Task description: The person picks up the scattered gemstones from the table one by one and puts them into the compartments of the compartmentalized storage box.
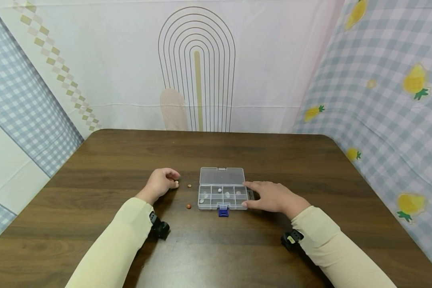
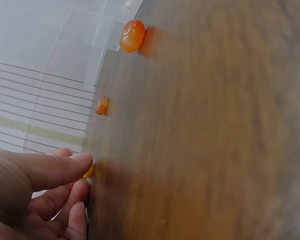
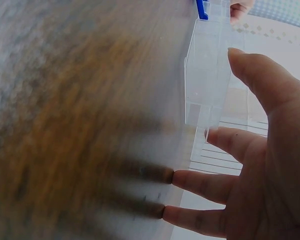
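Note:
A clear plastic compartment box lies on the table with its lid folded back and a blue latch at the front. Several small whitish stones rest in its compartments. To the left of the box, my left hand pinches a small yellow stone between thumb and fingers, low at the tabletop. Between that hand and the box lie a larger orange stone and a smaller amber one. My right hand has its fingers extended and spread, with thumb and index finger at the box's right end.
The brown wooden table reaches back to a white cloth with printed arches. Checked cloth hangs on the right side. A black camera is strapped to each wrist.

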Demonstrator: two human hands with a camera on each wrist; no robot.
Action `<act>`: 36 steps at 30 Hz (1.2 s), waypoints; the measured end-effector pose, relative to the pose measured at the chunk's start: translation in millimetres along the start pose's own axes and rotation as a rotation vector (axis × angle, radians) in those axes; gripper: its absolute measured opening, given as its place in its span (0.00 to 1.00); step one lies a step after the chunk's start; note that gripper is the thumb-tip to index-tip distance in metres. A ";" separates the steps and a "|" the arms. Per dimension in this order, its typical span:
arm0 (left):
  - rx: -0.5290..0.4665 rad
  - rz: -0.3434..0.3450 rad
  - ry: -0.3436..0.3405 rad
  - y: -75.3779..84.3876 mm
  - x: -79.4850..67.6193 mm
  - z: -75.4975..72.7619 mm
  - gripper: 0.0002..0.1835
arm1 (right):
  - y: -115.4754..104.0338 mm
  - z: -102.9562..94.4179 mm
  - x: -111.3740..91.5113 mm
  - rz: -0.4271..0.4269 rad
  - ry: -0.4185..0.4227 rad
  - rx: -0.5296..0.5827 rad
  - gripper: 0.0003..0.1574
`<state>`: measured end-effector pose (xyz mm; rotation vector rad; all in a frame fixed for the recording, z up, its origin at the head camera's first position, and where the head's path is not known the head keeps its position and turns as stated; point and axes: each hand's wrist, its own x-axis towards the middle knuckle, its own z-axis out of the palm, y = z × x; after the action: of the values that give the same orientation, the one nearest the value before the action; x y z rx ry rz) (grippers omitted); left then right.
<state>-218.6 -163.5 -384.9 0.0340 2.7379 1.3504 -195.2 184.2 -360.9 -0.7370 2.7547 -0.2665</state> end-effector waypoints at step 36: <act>0.169 0.016 0.001 5.3 2.9 3.8 0.04 | 0.2 -0.5 -0.6 0.001 -0.007 0.007 0.49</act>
<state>-221.2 -157.0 -383.3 0.0668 2.8508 1.1195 -194.9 184.7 -360.3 -0.7338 2.7465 -0.2727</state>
